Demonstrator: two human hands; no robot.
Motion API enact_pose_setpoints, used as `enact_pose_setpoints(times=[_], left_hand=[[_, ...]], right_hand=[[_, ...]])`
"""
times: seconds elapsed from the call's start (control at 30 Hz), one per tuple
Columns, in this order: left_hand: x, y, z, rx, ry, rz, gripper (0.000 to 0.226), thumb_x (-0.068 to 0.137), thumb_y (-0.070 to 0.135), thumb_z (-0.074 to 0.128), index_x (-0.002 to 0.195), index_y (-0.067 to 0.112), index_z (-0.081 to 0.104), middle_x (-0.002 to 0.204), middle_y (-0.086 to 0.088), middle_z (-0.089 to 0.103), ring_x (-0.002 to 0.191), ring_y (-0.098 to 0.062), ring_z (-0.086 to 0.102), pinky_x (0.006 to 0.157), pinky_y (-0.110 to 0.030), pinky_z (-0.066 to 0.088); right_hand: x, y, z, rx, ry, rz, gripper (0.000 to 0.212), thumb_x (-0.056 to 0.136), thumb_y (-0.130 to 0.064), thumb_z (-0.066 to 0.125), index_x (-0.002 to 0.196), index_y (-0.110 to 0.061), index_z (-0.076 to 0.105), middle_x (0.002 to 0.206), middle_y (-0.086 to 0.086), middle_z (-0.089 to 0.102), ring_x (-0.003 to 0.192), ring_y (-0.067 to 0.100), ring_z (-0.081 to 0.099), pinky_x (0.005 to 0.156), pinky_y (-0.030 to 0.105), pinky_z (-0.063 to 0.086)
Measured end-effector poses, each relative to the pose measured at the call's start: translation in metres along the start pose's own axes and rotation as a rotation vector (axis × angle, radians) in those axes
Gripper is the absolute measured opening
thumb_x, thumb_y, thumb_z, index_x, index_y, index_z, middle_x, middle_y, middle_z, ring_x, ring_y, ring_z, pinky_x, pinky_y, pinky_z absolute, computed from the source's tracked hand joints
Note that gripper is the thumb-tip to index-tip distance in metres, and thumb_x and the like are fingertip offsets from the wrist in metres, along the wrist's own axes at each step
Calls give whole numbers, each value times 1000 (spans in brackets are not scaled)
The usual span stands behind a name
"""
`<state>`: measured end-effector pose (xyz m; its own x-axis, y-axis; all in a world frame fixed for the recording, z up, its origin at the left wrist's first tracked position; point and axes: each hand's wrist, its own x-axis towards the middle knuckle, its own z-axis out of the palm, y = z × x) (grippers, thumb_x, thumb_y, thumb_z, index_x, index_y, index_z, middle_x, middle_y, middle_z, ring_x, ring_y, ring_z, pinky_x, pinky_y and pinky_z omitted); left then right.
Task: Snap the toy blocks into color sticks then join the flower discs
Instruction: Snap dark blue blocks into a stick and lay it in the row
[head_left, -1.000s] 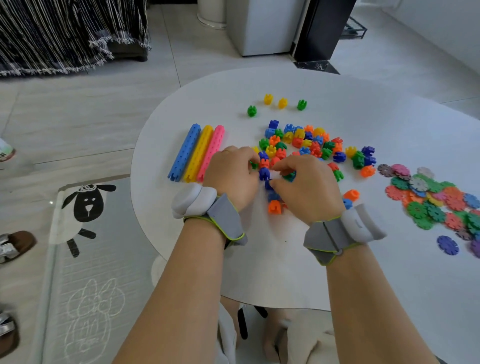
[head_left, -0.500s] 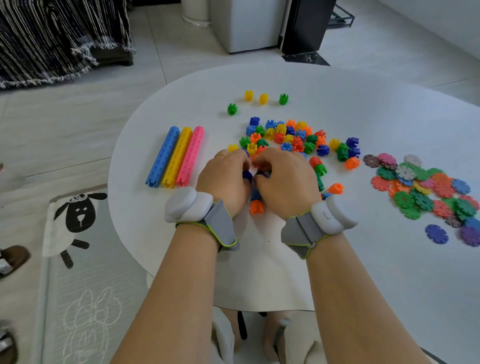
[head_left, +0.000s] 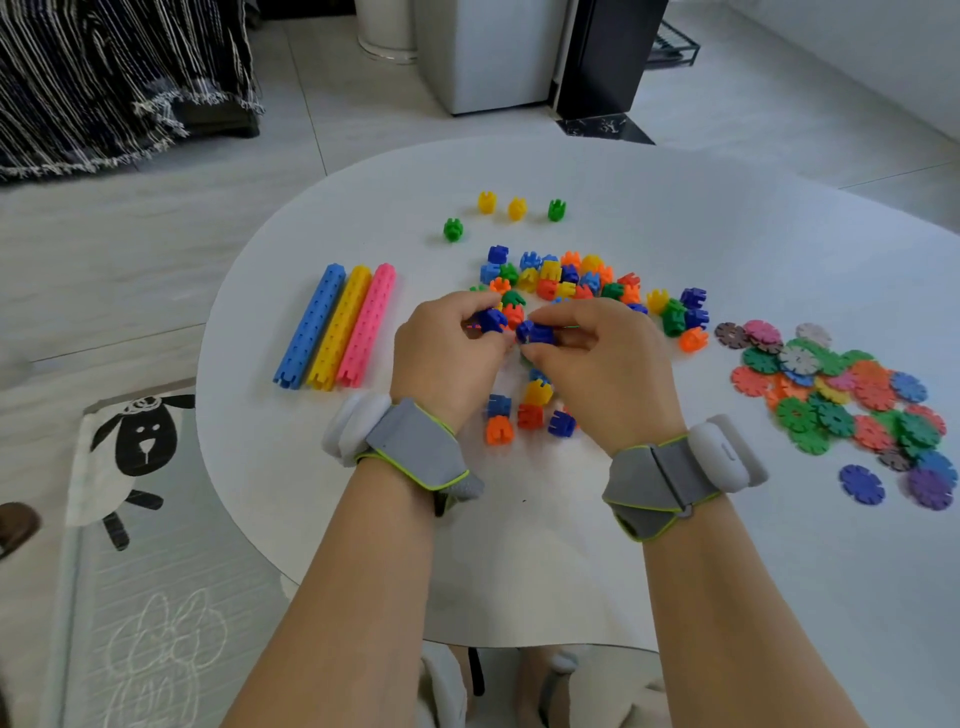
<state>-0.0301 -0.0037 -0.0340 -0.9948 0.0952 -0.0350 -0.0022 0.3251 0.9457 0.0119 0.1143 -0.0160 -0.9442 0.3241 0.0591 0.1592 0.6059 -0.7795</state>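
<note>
Two hands at frame centre: left hand (head_left: 447, 348) pinches blue block (head_left: 491, 319), right hand (head_left: 597, 358) pinches blue piece (head_left: 539, 333), the two just apart. Risk: studs misaligned, push skews, block drops into pile (head_left: 571, 280). Sticks (head_left: 340, 327) centre-left, discs (head_left: 831, 389) right.

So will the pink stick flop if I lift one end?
Probably not: the pink stick lies dead straight, so it looks stiff. It's snapped together from pieces, so a joint might pop. Holes along it suggest it's light.
</note>
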Motion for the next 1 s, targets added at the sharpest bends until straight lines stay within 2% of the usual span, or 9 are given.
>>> enact_pose_setpoints(times=[0.13,0.23,0.3,0.43,0.53,0.67,0.73,0.83,1.0], left_hand=[[1,7,2,-234,10,-123,49,60,29,69,106,14,70,95,-6,71,91,-21,68,87,-38,54],[-1,12,6,-353,11,-118,13,86,8,61,96,12,70,82,-1,68,76,-10,68,76,-26,57],[-2,13,8,-305,8,-72,20,90,3,55,86,17,69,80,0,67,72,-6,65,73,-25,57],[-3,10,12,-303,19,-101,19,87,2,58,79,18,65,86,-11,69,81,-22,65,78,-36,57],[-2,9,15,-306,37,-127,15,86,5,61,77,18,63,83,-11,69,77,-22,65,82,-42,56],[0,6,17,-294,61,-144,11,85,11,65,77,18,62,82,-11,70,78,-23,67,82,-45,55],[0,6,18,-297,70,-146,12,85,11,65,76,18,62,83,-12,70,77,-23,67,82,-45,56],[1,6,17,-309,89,-140,13,85,11,65,74,18,61,79,-10,68,74,-22,66,80,-43,56],[2,5,14,-325,103,-134,15,86,13,65,72,18,61,79,-11,67,77,-25,66,80,-45,56]], right_hand=[[0,-1,-1,27,-9,25,32,79,-14,72,110,-21,67,102,-5,67,88,7,64,86,26,52],[0,0,0,46,41,73,23,74,-22,78,91,-24,62,95,-5,65,80,10,65,78,33,54],[2,1,1,-6,71,49,17,72,-24,79,84,-23,66,99,-5,62,86,15,65,81,34,53],[2,3,0,-83,48,-16,23,80,-21,72,103,-19,74,110,-4,60,102,14,60,85,18,44],[0,2,-2,-159,21,-60,30,84,-17,65,113,-23,70,113,-5,61,109,10,53,78,5,31],[-2,-2,-2,-58,17,-20,33,84,-12,64,114,-24,69,101,-7,67,94,9,62,86,20,47],[-2,-1,-1,42,31,23,31,82,-8,67,110,-20,68,90,-11,65,81,1,62,80,13,50],[-1,0,-1,95,53,11,22,79,-5,69,97,-16,68,84,-10,65,75,-2,61,75,6,49],[-3,-2,0,117,62,-7,17,81,-10,71,96,-18,72,86,-9,69,79,2,66,78,12,51]])
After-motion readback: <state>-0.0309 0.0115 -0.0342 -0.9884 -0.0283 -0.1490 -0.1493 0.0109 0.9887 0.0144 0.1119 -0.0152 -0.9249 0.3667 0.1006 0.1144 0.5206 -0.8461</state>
